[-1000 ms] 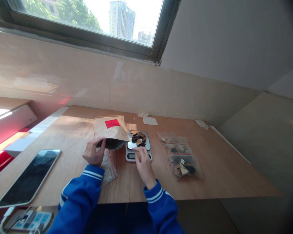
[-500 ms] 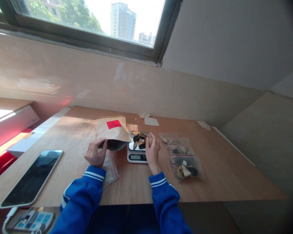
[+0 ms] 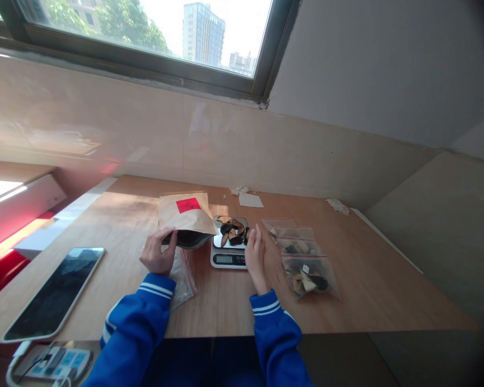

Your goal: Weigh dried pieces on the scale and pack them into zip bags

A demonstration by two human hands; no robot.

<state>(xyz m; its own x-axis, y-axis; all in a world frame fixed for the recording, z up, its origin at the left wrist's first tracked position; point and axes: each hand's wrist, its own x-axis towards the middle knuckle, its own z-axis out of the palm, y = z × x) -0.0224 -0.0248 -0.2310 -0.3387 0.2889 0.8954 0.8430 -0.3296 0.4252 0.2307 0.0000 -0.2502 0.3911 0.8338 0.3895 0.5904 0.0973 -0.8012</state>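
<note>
Table [image 3: 105, 226] bears a kitchen scale [image 3: 228, 259] heaped with dark slices [image 3: 230, 233], which could spill if the open-fingered right hand [image 3: 256, 257] at its 3 o'clock bumps them, while the left hand [image 3: 156, 252] pinches a paper bag [image 3: 187, 214] at 9 o'clock

Indoor workroom: window [image 3: 145, 37], wooden table [image 3: 367, 285], digital scale [image 3: 228, 259], zip bags [image 3: 306, 269].

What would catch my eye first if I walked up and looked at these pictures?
A brown paper bag with a bright red label stands out on the wooden table, its lower edge held by the person's left hand. Just beside it, dark chunks sit on a digital scale, with the right hand close by. Clear zip bags lie further right, and a large phone lies at the left.
</note>
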